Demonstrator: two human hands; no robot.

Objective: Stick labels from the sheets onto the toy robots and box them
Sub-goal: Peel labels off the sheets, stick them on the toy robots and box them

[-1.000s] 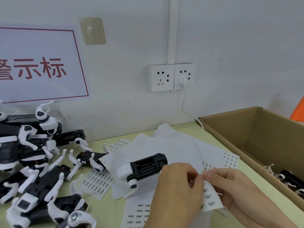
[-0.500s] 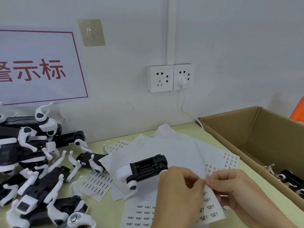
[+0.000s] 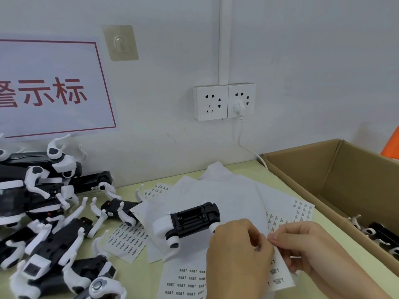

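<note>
Since a second ago both hands have slid a little lower over the label strip, and my view has tipped slightly; nothing else has shifted.

At the left of the frame I see a pile of toy robots (image 3: 43,223) waiting, black bodies with white legs, tangled together below the wall sign (image 3: 51,87). Just right of them lies a small label sheet (image 3: 127,238) on the table (image 3: 323,229). At centre, one toy robot (image 3: 187,222) rests belly-up on the spread sheets, its battery bay showing; I judge it the one about to be labelled.

Lower centre, my left hand (image 3: 235,253) curls its fingers against the label strip (image 3: 280,270), and my right hand (image 3: 311,251) pinches the strip's top edge; I take this as peeling a label, though the label itself is too small to make out.

At the right, the cardboard box (image 3: 336,182) holds a few boxed robots (image 3: 380,234) in its lower corner. So I judge the job early: few packed, many left.
</note>
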